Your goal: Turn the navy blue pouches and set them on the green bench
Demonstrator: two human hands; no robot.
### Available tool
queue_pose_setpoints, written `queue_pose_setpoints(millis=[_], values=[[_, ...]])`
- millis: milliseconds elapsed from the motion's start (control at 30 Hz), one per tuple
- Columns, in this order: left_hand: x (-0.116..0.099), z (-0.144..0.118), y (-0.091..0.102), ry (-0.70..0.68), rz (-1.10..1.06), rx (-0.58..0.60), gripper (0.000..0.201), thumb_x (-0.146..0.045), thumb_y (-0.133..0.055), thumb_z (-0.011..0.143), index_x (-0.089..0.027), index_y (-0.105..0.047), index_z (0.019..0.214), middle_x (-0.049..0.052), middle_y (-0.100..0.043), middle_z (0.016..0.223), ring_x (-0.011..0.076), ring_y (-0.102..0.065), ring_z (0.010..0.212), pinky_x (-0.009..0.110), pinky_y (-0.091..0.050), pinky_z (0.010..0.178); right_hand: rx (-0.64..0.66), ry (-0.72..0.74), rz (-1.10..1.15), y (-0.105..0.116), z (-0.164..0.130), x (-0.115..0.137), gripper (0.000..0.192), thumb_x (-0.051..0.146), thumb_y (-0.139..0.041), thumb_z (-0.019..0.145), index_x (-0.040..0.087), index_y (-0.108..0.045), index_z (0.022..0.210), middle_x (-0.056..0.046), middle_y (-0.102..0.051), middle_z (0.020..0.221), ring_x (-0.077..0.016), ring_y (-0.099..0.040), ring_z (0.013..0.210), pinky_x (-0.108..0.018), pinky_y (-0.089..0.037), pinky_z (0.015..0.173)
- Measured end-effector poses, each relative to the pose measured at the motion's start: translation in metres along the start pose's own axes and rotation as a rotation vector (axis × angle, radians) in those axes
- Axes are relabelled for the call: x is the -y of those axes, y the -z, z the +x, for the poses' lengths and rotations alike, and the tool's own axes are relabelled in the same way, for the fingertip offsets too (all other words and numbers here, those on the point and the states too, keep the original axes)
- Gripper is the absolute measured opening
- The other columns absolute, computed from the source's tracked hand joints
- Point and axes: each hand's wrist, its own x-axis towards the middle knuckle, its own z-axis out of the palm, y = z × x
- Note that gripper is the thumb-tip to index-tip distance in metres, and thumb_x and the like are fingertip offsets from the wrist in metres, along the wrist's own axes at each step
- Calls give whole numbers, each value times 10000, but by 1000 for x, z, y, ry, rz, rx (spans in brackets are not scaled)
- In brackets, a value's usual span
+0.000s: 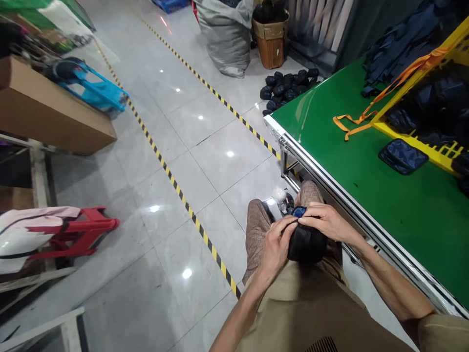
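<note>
Hands: left hand (275,243) and right hand (327,221), both closed around one small black pouch (306,243) held over the lap, beside the near edge of the green worktop (370,171). Left fingers curl over the pouch's left side; right fingers pinch its top edge, where a patch of blue lining (299,211) shows. Pouch sits between the knees, clear of the worktop surface.

On the worktop: one dark blue pouch (402,156) lying flat, touching the yellow crate (436,151); the crate holds dark fabric items; an orange strap (361,122) trails from the crate across the green surface; a heap of navy cloth (399,46) lies at the far end of the worktop.

Off the far corner of the worktop, on the floor: a pile of black pouches (287,85), a brown basket (271,41), a grey sack (225,36).

Well away from the worktop, across the yellow-and-black floor tape (176,186): a red stool (78,234) on its side, a blue stool (95,91), a long cardboard box (47,112)
</note>
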Motion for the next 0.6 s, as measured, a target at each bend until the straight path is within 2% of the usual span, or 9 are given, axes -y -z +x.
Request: queue_pose_setpoints(millis=[67, 167, 267, 333, 433, 533, 600], values=[[-3, -2, 2, 126, -92, 78, 267, -477, -804, 1004, -242, -919, 1054, 86, -862, 1087, 296, -755, 1061, 381, -552, 1010, 8, -26, 44, -5, -5, -6, 532, 650, -670, 1128, 240, -844, 837, -27, -691, 792, -202, -648, 767, -324, -496, 734], [-6, -6, 8, 380, -375, 225, 435, -599, -906, 904, -169, -892, 968, 85, -809, 912, 223, -691, 851, 309, -521, 814, 2, 13, 87, -12, -14, -15, 544, 667, -673, 1124, 244, -849, 832, -34, -722, 798, -208, -667, 770, -326, -529, 739], [-5, -10, 16, 554, -640, 227, 459, -582, -1002, 805, -159, -854, 906, 67, -766, 844, 185, -665, 806, 278, -519, 789, -29, 98, 19, -15, -27, -23, 387, 561, -674, 1157, 271, -883, 1009, -51, -811, 941, -240, -720, 903, -369, -575, 880], [-2, -12, 21, 596, -706, 183, 434, -524, -1049, 756, -167, -837, 883, 68, -769, 862, 193, -687, 835, 286, -545, 824, -36, 110, -70, -15, -37, -27, 284, 463, -641, 1187, 302, -876, 1185, -63, -845, 1117, -264, -747, 1053, -418, -577, 1017], [2, -12, 24, 616, -727, 159, 424, -479, -1071, 732, -173, -830, 901, 74, -785, 892, 217, -726, 884, 311, -576, 872, -27, 48, -141, -12, -49, -29, 312, 392, -558, 1212, 334, -838, 1337, -72, -833, 1278, -281, -750, 1202, -466, -569, 1127], [6, -9, 24, 642, -788, 146, 414, -417, -1075, 741, -190, -822, 978, 44, -772, 878, 194, -730, 852, 295, -589, 854, -67, -114, -45, -10, -56, -20, 277, 400, -608, 1179, 320, -856, 1273, -69, -848, 1246, -279, -780, 1160, -455, -596, 1105], [9, -7, 25, 649, -842, 100, 468, -350, -1081, 736, -213, -808, 1090, 5, -744, 851, 156, -708, 798, 262, -588, 816, -140, -275, 136, -9, -58, -8, 220, 451, -739, 1098, 290, -861, 1187, -70, -861, 1144, -277, -802, 1061, -421, -634, 999]])
